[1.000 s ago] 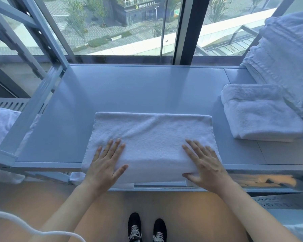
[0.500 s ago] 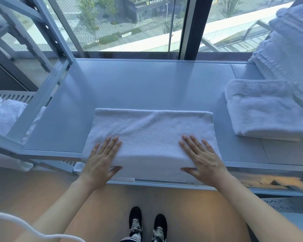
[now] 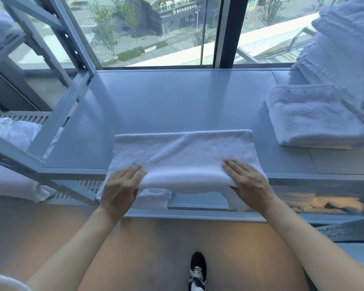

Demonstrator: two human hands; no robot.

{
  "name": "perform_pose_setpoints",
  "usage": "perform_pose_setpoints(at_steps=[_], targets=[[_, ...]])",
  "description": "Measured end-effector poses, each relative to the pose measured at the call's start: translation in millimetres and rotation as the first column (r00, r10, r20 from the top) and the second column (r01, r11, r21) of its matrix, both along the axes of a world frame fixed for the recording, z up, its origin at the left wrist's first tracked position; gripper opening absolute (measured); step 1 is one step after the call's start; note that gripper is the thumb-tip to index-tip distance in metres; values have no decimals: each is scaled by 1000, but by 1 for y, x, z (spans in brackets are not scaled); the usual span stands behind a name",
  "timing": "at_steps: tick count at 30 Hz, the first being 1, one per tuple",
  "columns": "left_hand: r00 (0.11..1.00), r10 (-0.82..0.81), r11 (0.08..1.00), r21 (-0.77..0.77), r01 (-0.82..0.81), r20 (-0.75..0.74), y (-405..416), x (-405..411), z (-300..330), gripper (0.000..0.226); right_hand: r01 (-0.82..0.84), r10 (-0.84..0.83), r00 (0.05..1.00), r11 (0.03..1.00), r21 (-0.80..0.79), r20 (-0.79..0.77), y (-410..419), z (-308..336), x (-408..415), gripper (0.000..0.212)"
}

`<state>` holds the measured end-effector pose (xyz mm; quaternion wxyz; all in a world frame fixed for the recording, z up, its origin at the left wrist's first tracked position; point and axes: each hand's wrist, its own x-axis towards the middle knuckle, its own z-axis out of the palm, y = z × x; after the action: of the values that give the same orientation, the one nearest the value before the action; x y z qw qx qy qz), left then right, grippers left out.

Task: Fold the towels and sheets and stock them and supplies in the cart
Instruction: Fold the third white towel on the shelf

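On the grey shelf (image 3: 177, 101), near edge: white towel (image 3: 183, 152), part-folded, front hem overhanging. Left hand (image 3: 119, 186) and right hand (image 3: 250, 181) each pinch a near corner, fingers on top, thumbs beneath. Advice: lift both corners level, carry to far edge, align hems. Folded towel (image 3: 311, 120) lies well apart, right.

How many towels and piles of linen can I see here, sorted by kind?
Towel being folded, held at its near edge by the left hand and right hand: 1
Folded towel lying flat at right: 1
Tall linen stack at far right: 1
Loose white linen on the rack at left: 1
Total: 4
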<state>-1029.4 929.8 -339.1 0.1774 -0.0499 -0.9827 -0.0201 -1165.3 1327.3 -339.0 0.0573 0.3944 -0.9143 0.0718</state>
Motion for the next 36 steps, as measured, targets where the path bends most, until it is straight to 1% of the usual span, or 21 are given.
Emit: perform_pose_setpoints(at_steps=[2, 4, 7, 9, 12, 14, 16, 17, 19, 21, 24, 28, 30, 34, 36], targets=[[999, 40, 999, 27, -39, -29, -4, 20, 5, 36, 7, -10, 998, 999, -39, -63, -4, 6, 16, 61], [995, 94, 994, 65, -91, -43, -11, 46, 9, 39, 3, -14, 992, 997, -81, -129, -12, 10, 35, 52], [985, 157, 984, 98, -150, -64, -31, 93, 21, 42, -15, 2, 991, 995, -98, -135, -31, 19, 67, 43], [980, 166, 980, 130, -151, -111, -46, 127, 29, 43, -13, -1, 993, 993, -117, -114, -46, 26, 89, 45], [967, 192, 974, 151, -168, -166, -65, 174, 37, 46, -13, -7, 992, 986, -164, -126, -70, 38, 121, 51], [960, 226, 966, 165, -199, -166, -75, 197, 41, 46, -8, -19, 990, 982, -191, -139, -82, 47, 139, 57], [958, 247, 959, 180, -219, -147, -82, 213, 44, 52, 6, -33, 990, 980, -198, -134, -88, 56, 156, 60], [959, 246, 958, 186, -218, -141, -83, 218, 45, 55, 15, -41, 991, 980, -200, -128, -88, 59, 163, 59], [963, 228, 960, 200, -197, -144, -84, 225, 46, 51, 37, -62, 991, 978, -203, -118, -83, 64, 175, 55], [964, 215, 960, 214, -180, -154, -80, 223, 48, 45, 68, -89, 991, 977, -201, -98, -72, 69, 184, 52], [966, 201, 960, 230, -161, -161, -65, 209, 52, 44, 125, -143, 987, 971, -203, -77, -50, 76, 189, 45], [976, 146, 961, 256, -102, -163, -38, 173, 57, 29, 205, -221, 974, 956, -208, -54, -18, 82, 181, 40], [979, 108, 965, 255, -61, -172, -27, 149, 57, 17, 249, -264, 963, 945, -213, -44, -2, 84, 168, 37], [978, 110, 966, 250, -63, -177, -10, 89, 57, 16, 323, -342, 939, 918, -230, -45, 28, 82, 127, 31], [976, 115, 966, 252, -66, -187, -2, 57, 53, 8, 353, -376, 925, 903, -243, -51, 39, 77, 100, 31]])
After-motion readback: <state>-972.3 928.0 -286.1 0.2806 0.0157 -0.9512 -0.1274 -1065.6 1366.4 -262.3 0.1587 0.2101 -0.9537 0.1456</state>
